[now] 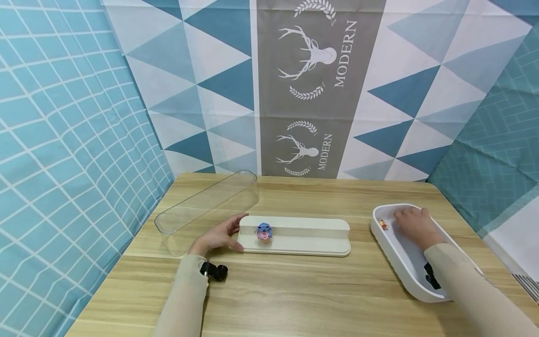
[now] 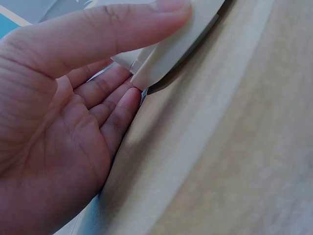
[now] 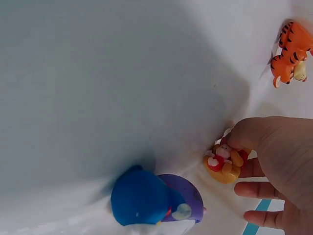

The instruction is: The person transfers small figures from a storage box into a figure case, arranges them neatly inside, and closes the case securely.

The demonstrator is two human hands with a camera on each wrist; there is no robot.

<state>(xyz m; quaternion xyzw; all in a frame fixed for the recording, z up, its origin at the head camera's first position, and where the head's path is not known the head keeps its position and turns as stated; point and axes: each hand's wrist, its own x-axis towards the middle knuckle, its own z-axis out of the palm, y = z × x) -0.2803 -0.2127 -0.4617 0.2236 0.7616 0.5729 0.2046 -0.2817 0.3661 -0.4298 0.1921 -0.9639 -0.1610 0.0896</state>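
Note:
My left hand (image 1: 219, 236) grips the left end of a cream stepped display base (image 1: 303, 241), thumb at the front and fingers round the back corner. On the base's lower step, near that end, stands a small blue figurine (image 1: 264, 230) with a pink part in front. My right hand (image 1: 414, 227) reaches inside a white bin (image 1: 396, 269). Between its thumb and fingers it pinches a small yellow-and-red figurine (image 3: 225, 164). An orange tiger figurine (image 3: 291, 51) lies near the hand in the bin. A blue-and-purple figure (image 3: 142, 198) sits at the bottom of the right wrist view.
A clear plastic cover (image 1: 210, 206) lies slantwise on the wooden table (image 1: 294, 285), left of and behind the base. The bin stands at the table's right side. Patterned cloth (image 1: 311, 93) hangs behind the table, and a blue tiled cloth (image 1: 71, 140) on the left.

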